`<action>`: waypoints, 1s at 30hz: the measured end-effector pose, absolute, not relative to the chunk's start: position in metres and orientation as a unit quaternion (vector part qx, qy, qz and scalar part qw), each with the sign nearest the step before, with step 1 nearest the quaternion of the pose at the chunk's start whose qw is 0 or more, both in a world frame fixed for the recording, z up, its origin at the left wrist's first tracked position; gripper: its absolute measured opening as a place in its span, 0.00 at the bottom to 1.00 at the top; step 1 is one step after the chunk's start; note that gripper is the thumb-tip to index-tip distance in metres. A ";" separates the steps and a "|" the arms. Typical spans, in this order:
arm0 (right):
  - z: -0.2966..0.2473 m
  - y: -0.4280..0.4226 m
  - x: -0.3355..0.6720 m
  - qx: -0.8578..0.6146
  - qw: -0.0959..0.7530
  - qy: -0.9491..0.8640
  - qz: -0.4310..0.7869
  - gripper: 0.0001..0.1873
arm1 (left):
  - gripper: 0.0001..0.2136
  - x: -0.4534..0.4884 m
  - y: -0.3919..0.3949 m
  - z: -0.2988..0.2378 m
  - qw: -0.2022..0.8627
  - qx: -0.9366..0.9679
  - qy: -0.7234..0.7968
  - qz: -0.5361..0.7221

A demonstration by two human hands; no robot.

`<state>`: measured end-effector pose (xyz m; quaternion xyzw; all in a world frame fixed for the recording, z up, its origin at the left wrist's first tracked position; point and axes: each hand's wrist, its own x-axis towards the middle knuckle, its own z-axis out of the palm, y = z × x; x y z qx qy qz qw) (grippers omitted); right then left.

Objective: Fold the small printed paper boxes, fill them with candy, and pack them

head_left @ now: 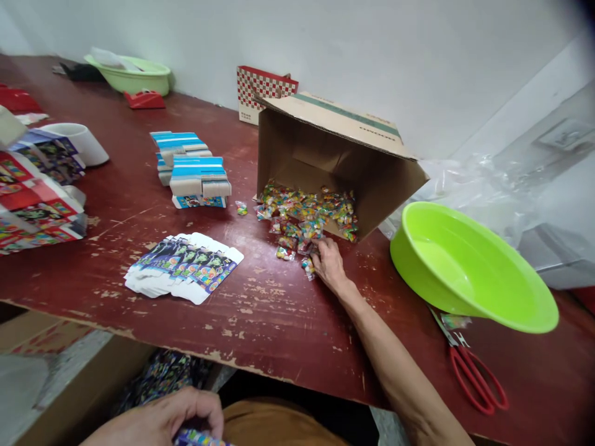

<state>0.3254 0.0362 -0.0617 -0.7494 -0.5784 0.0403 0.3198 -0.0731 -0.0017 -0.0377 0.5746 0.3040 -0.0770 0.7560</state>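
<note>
At the lower edge, my left hand is closed around a small printed carton, mostly hidden and cut off by the frame. My right hand reaches over the table, its fingers curled down on a small clear candy packet at the near side of a pile. These candy packets spill from a cardboard box lying on its side. Left of the pile, flattened printed cartons lie fanned out. Stacks of blue-and-white cartons stand behind them.
A bright green basin sits tilted at right, beside red-handled scissors. Red printed cartons and a white roll are at left. Farther back are a pale green basin, a red tape dispenser and a checked bag.
</note>
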 end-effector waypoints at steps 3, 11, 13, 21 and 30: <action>-0.055 0.033 0.329 -0.750 0.355 -0.555 0.053 0.18 | 0.16 -0.060 0.003 -0.027 0.823 0.489 0.285 -0.050; -0.018 0.003 0.295 -0.724 0.485 -0.477 0.111 0.19 | 0.18 0.001 0.005 -0.002 0.789 0.470 0.351 0.181; -0.008 -0.005 0.269 -0.671 0.520 -0.490 0.200 0.16 | 0.19 0.014 0.003 -0.001 0.774 0.480 0.360 0.202; -0.001 -0.017 0.208 -0.613 0.430 -0.645 0.152 0.09 | 0.20 0.035 -0.010 -0.006 0.795 0.497 0.302 0.173; 0.006 -0.028 0.207 -0.606 0.404 -0.618 0.295 0.13 | 0.16 0.034 -0.014 -0.011 0.811 0.435 0.331 0.209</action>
